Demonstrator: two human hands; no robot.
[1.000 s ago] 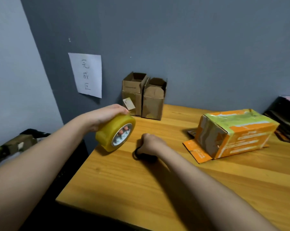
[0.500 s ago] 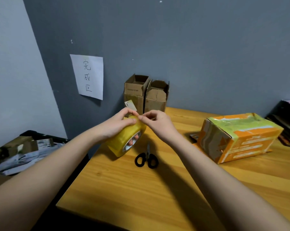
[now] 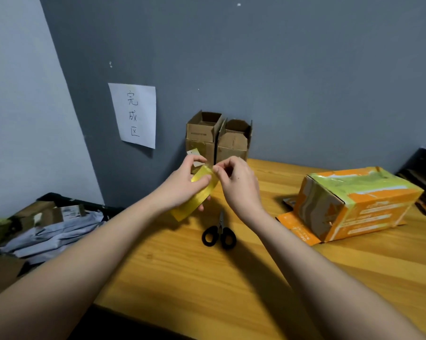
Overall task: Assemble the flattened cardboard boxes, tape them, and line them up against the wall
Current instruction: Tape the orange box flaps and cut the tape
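Holding the yellow tape roll (image 3: 193,195) above the wooden table (image 3: 207,278), we are wrapping our left hand (image 3: 182,185) around it, thumb lying across the outer face and fingers curled behind, so the roll is clamped firmly in that hand. Our right hand (image 3: 236,182) is meeting it at the upper edge of the roll, thumb and forefinger pinched together right on the tape surface; whether a loose end is actually caught between them, we cannot tell. Both hands are hovering near the back of the table, just in front of the two small brown cardboard boxes (image 3: 218,137), which are standing upright side by side, touching each other, with their top flaps open, against the dark grey wall (image 3: 280,82). We are seeing a pair of black-handled scissors (image 3: 219,233) lying flat on the table just below our hands, blades closed and pointing toward the wall. Off to the right, well apart from the hands, an orange and green box (image 3: 356,204) is lying on its side on the table, its open end facing left with an orange flap spread flat on the wood. A white paper sign (image 3: 134,114) with handwritten characters is sticking to the wall left of the brown boxes. Beside the table on the left, a heap of grey and brown flattened packaging (image 3: 45,229) is sitting lower down
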